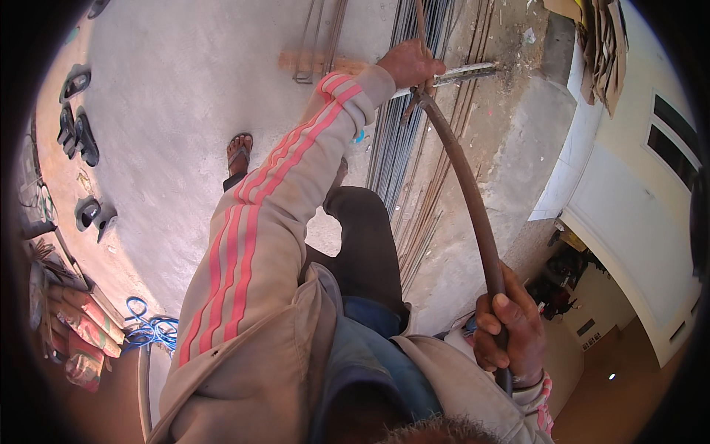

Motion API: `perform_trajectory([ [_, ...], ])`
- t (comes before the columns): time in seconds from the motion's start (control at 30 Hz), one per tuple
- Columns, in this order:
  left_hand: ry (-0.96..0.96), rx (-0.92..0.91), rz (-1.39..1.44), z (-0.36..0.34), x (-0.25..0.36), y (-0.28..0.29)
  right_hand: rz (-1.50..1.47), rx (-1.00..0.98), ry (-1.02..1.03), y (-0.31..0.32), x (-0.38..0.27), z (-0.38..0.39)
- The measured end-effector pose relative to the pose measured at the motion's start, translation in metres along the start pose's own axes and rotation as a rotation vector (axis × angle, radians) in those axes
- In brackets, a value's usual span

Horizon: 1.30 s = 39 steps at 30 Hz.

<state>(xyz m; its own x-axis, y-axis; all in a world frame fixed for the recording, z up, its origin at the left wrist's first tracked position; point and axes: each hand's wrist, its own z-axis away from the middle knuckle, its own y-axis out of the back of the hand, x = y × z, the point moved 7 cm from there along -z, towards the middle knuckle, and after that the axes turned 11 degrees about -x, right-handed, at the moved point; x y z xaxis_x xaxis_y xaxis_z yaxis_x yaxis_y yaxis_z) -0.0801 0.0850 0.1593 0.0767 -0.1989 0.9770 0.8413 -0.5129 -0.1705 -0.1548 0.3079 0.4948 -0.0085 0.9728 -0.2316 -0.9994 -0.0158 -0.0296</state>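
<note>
My right hand [514,325] is wrapped round the lower part of a long brown metal bar [467,185], which looks bent in this wide view. The bar's far end meets a thin rusty rod [420,22] just below my left hand [407,65]. My left fingers are closed on that rod, and a short bent piece of it seems to stick out by the bar's tip. Beneath both lies a white-edged metal piece [467,72], set crosswise over a bundle of long steel rods [403,140]. Exactly how bar and rod engage is too small to make out.
More thin rods [433,203] lie along the concrete ledge to the right. A wooden plank [325,62] is beyond my left arm. Loose sandals [78,133], tangled blue cord [151,329] and stacked sacks [85,333] are at left. Torn cardboard [603,55] hangs at upper right.
</note>
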Motion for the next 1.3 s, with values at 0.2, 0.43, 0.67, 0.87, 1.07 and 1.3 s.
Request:
perform_trajectory([
  [0.2, 0.082, 0.014, 0.216, 0.013, 0.002, 0.002, -0.008, -0.001, 0.019, 0.0, 0.009, -0.005],
  [0.43, 0.081, 0.021, 0.297, 0.021, 0.003, 0.011, 0.028, -0.013, 0.073, -0.007, 0.02, -0.009],
  [0.67, 0.031, -0.069, 0.243, 0.022, 0.009, 0.014, 0.033, 0.014, 0.125, -0.009, 0.035, -0.018],
  [0.87, -0.027, 0.002, 0.17, 0.006, 0.001, 0.009, 0.008, -0.011, 0.173, 0.003, 0.067, -0.035],
  [1.07, 0.007, -0.116, 0.318, -0.006, -0.006, 0.003, -0.057, 0.012, 0.294, 0.011, 0.102, -0.054],
  [1.3, 0.019, -0.049, 0.302, 0.001, 0.003, 0.001, -0.086, -0.034, 0.423, 0.024, 0.151, -0.087],
])
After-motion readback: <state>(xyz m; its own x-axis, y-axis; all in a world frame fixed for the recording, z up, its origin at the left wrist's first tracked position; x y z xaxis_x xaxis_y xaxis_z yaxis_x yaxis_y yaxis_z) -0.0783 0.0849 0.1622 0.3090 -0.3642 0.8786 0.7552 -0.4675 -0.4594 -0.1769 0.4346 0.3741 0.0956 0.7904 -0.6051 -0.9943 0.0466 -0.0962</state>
